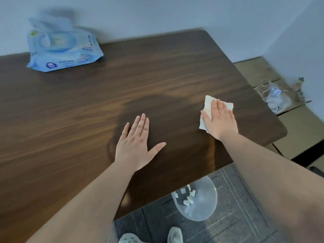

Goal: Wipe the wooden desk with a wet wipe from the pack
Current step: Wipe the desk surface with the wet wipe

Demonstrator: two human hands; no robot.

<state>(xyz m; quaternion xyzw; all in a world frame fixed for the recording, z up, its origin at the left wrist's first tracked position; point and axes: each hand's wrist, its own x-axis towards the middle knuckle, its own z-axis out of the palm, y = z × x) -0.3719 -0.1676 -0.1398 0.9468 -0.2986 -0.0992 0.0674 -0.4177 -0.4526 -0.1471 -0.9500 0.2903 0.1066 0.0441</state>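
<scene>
My right hand [221, 120] is flat and open, pressing a white wet wipe [207, 109] down on the wooden desk [78, 106]. That is at the right side of the frame, near the desk's right edge. The wipe sticks out past my fingers at the top and on the left. My left hand [136, 144] is in the middle of the frame. It lies flat on the desk too, open, fingers together and thumb out, holding nothing. The wood around my hands looks darker and wet.

The blue pack of wipes [63, 50] sits in the upper left of the frame, at the back of the desk by the wall. Its lid flap is up, and a wipe pokes out of the top.

At the bottom of the frame, on the dark floor under the desk edge, there is a clear plastic bin [201, 204]. It has some small white crumpled bits in it. My pale shoes [173, 235] show below it.

At the right side of the frame, a brown cardboard box [263, 74] sits on the floor with a see-through bag [277, 95] on top.
</scene>
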